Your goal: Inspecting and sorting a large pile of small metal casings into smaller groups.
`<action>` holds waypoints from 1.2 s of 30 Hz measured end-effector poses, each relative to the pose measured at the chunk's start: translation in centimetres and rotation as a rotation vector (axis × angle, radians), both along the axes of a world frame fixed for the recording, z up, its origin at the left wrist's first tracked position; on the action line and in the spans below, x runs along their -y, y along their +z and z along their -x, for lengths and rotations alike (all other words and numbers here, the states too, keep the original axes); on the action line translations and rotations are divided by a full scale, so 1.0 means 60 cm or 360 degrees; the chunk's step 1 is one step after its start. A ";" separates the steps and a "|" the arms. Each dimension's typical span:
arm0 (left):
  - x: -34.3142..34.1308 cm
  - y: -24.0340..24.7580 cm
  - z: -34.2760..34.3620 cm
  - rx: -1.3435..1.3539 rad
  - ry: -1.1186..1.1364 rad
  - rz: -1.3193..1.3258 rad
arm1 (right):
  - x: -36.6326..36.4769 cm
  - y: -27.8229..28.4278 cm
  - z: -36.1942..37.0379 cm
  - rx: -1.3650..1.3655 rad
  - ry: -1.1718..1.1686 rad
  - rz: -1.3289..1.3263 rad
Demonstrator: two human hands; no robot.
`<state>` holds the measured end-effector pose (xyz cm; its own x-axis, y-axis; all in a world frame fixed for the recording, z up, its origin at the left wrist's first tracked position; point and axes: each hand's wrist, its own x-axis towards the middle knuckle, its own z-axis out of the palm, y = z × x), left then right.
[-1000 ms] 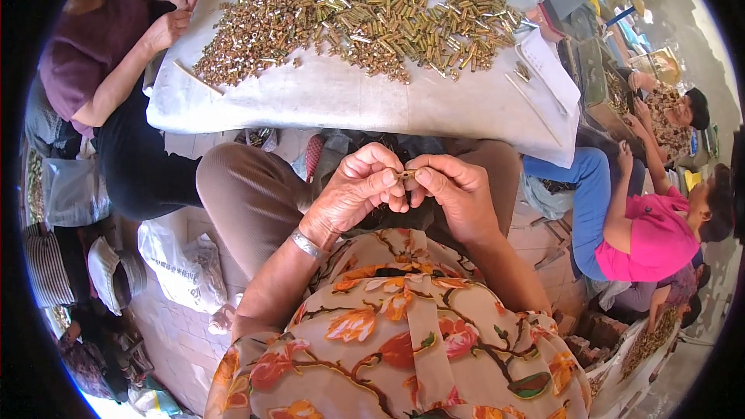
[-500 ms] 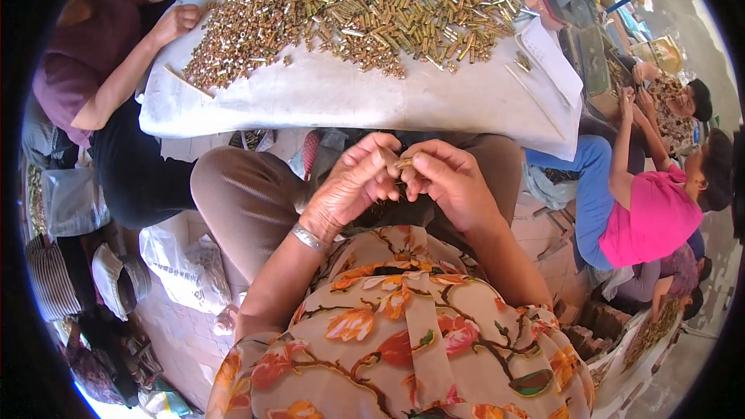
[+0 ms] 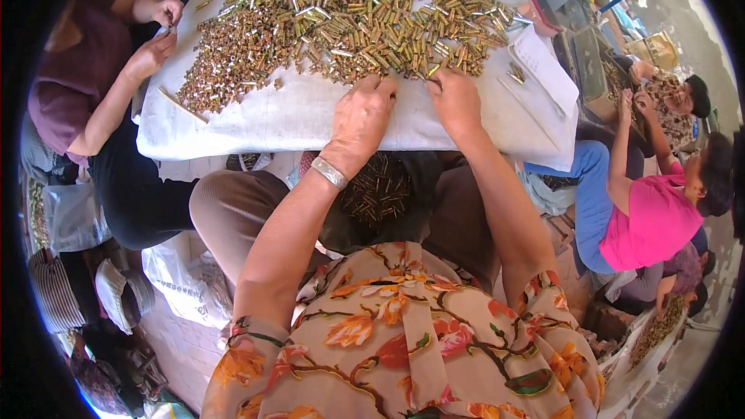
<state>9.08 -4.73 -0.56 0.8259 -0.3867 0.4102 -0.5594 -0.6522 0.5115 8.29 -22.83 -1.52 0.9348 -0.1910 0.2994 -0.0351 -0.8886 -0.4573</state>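
Both my arms reach forward to the near edge of a heap of small brass-coloured metal cylinders [image 3: 365,12]. My left hand [image 3: 365,115], with a silver bangle at the wrist, has its fingers curled down at the heap's edge; their tips and anything in them are hidden. My right hand [image 3: 456,105] lies a little to the right, thumb and forefinger closed together beside a shiny piece, with its other fingers folded under. To the left, the heap turns into shorter, nut-like pieces [image 3: 221,66]. Between my knees, a dark bag [image 3: 341,225] holds many slim metal parts [image 3: 379,190].
A white cloth [image 3: 256,124] covers the table. Thin sticks [image 3: 528,112] lie near its sides, with a white paper pad [image 3: 543,66] at right. A co-worker's hands [image 3: 159,35] are at the left edge; a person in pink [image 3: 652,217] sits at right.
My hands have parted and moved forward from above my lap to the heap's edge, uncovering the bag between my knees. The co-worker's hands at left have come together.
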 end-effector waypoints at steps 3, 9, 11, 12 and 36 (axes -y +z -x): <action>0.001 -0.001 -0.003 0.0120 -0.0055 -0.0111 | -0.006 0.009 -0.006 0.0015 0.0041 0.0138; 0.004 -0.003 -0.005 0.0255 -0.0091 -0.0121 | 0.000 0.019 0.040 -0.0080 0.0270 0.0010; 0.000 -0.004 -0.012 0.0224 -0.0104 -0.0054 | -0.001 0.027 0.064 -0.0164 0.0316 -0.0151; -0.001 -0.002 -0.016 0.0071 -0.0129 -0.0062 | -0.001 0.033 0.075 -0.0240 0.0359 -0.0319; -0.012 0.001 0.028 -0.0223 -0.0241 0.0423 | -0.015 0.056 0.155 -0.0328 0.0086 -0.2116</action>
